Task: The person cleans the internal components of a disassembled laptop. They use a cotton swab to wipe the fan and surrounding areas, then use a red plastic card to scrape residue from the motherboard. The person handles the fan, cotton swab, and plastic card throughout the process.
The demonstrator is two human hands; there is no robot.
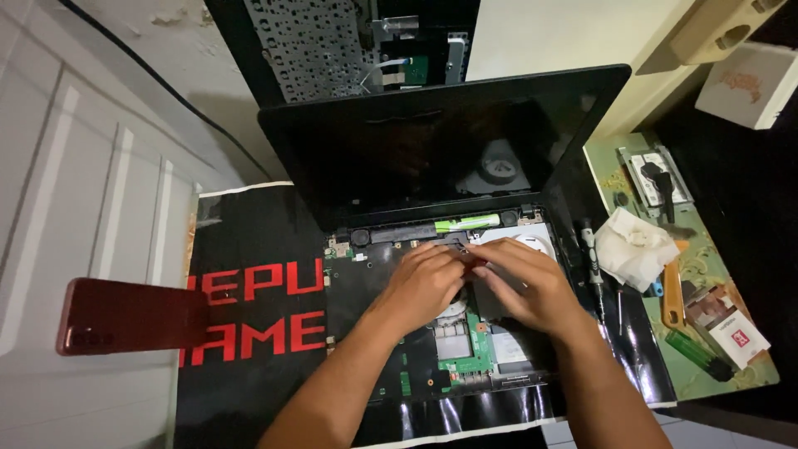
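Opened black laptop (432, 166), green circuit board (470, 353) exposed

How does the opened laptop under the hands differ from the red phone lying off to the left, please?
The opened laptop is black with its green boards bared, while the red phone is closed and whole. Both hands, left hand and right hand, work on the laptop; the phone lies untouched. Both rest flat.

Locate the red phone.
Head view, far left: the red phone lies flat on the white surface, its right end overlapping the black mat, left of the opened laptop.
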